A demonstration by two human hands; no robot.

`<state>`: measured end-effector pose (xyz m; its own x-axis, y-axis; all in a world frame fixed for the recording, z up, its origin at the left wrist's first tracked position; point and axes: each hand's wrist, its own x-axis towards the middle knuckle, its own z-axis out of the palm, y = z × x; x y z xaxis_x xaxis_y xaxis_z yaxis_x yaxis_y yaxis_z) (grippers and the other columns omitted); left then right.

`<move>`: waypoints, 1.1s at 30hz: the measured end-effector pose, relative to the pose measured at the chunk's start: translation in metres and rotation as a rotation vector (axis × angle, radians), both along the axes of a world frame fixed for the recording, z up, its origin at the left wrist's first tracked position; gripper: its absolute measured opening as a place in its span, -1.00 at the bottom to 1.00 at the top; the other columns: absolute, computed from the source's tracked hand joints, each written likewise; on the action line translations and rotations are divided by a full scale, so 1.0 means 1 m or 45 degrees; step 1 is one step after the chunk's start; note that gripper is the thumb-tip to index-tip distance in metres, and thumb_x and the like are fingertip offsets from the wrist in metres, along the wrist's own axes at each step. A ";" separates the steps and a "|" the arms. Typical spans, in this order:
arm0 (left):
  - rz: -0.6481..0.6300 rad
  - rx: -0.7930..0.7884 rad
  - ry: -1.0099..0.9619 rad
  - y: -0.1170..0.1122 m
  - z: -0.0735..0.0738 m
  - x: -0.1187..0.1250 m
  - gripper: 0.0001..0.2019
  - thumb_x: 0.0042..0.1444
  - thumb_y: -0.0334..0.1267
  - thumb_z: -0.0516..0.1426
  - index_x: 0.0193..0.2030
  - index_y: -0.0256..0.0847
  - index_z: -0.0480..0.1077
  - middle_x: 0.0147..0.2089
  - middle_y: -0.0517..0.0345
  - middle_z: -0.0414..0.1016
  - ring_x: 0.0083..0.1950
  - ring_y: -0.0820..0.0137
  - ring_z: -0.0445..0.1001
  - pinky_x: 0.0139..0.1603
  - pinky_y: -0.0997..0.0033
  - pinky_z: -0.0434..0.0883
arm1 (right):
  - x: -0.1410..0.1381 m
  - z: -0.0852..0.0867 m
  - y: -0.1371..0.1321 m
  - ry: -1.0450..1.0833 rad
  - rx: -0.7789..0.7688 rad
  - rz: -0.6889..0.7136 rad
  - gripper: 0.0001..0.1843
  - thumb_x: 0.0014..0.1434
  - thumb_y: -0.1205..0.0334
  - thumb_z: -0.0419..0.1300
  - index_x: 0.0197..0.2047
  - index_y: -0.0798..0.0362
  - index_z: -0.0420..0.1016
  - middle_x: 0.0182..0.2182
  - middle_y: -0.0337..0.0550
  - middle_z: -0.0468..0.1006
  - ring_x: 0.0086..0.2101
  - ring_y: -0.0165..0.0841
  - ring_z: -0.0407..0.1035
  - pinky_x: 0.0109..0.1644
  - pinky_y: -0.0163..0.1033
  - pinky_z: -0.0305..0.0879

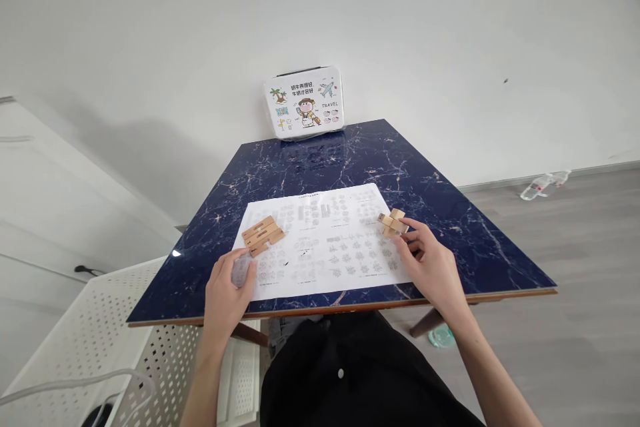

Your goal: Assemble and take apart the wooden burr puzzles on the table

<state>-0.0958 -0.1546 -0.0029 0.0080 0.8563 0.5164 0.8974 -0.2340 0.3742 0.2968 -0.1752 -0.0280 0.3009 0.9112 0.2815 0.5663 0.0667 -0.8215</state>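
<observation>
Several notched wooden puzzle pieces [262, 235] lie side by side on the left part of a printed sheet [310, 280]. My left hand [226, 287] rests at the near left corner of the sheet, thumb and fingers apart. Its fingertips are close to the nearest piece; whether they touch it I cannot tell. At the sheet's right edge, a wooden burr puzzle [393, 221], made of crossed light blocks, is pinched between the thumb and fingers of my right hand [427, 257]. Part of the puzzle is hidden behind those fingertips. Small printed diagrams of pieces cover the sheet.
The table [310, 163] has a dark blue marbled top with a wooden edge. A white case [306, 103] with cartoon prints leans against the wall at the back. To the left stands a white perforated cabinet [145, 320]. Plastic bottles [544, 185] lie on the floor at right.
</observation>
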 end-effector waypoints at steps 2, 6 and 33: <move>0.011 -0.022 -0.004 0.000 0.000 0.000 -0.64 0.40 0.05 0.10 0.14 -0.12 0.45 0.17 -0.04 0.57 0.22 0.07 0.53 0.29 0.07 0.44 | 0.000 0.001 0.000 -0.012 -0.002 0.036 -0.45 0.42 -0.17 0.11 0.29 -0.04 0.47 -0.09 0.03 0.68 -0.33 -0.21 0.53 -0.36 -0.20 0.34; 0.026 -0.049 -0.020 -0.001 0.000 0.001 -0.65 0.40 0.05 0.10 0.12 -0.12 0.45 0.16 -0.03 0.58 0.22 0.07 0.53 0.30 0.05 0.43 | -0.002 0.002 -0.002 -0.039 0.006 0.154 -0.49 0.44 -0.13 0.10 0.30 -0.09 0.50 -0.08 -0.01 0.68 -0.33 -0.22 0.52 -0.32 -0.18 0.34; -0.108 -0.022 -0.210 -0.024 0.016 0.053 -0.65 0.41 0.01 0.12 0.24 0.00 0.38 0.26 -0.06 0.50 0.27 0.00 0.48 0.26 -0.11 0.50 | -0.032 0.024 -0.011 0.305 -0.006 0.584 -0.67 0.49 -0.13 0.08 -0.08 -0.08 0.49 -0.22 -0.05 0.61 -0.36 -0.21 0.40 -0.31 -0.13 0.30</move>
<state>-0.0424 -0.1782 0.0127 -0.0028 0.8650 0.5018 0.8008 -0.2986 0.5192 0.2651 -0.1866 -0.0036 -0.0740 0.9657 0.2490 0.2753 0.2597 -0.9256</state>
